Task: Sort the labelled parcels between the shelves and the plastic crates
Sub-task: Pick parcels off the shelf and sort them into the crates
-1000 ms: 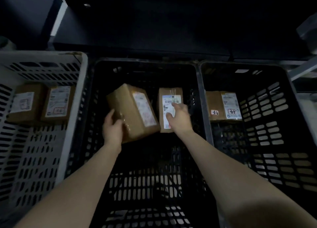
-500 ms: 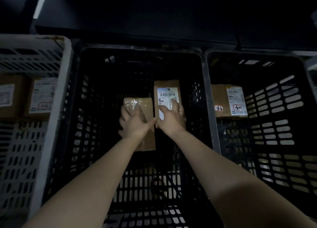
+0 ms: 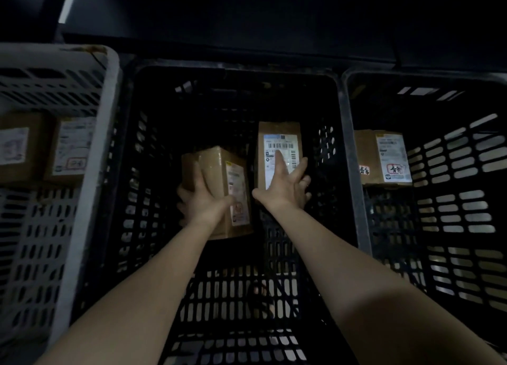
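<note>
I look down into three crates that stand side by side. In the middle of the frame is the middle black crate (image 3: pixel 153 172), and both of my hands are inside it. My left hand (image 3: pixel 204 200) grips a brown box (image 3: pixel 214 164), and its fingers curl round the left side of the box. The box is tilted, and its white label faces right. Just to the right of it is a tall parcel (image 3: pixel 279 130) with a barcode label. My right hand (image 3: pixel 285 189) rests on that parcel with its fingers spread out straight, so it grips nothing. At the left of the frame is a white crate (image 3: pixel 90 172) with a first parcel (image 3: pixel 24 145) and a second parcel (image 3: pixel 74 148) side by side. At the right of the frame is another black crate (image 3: pixel 466 227) with one labelled parcel (image 3: pixel 381 156) in it.
</note>
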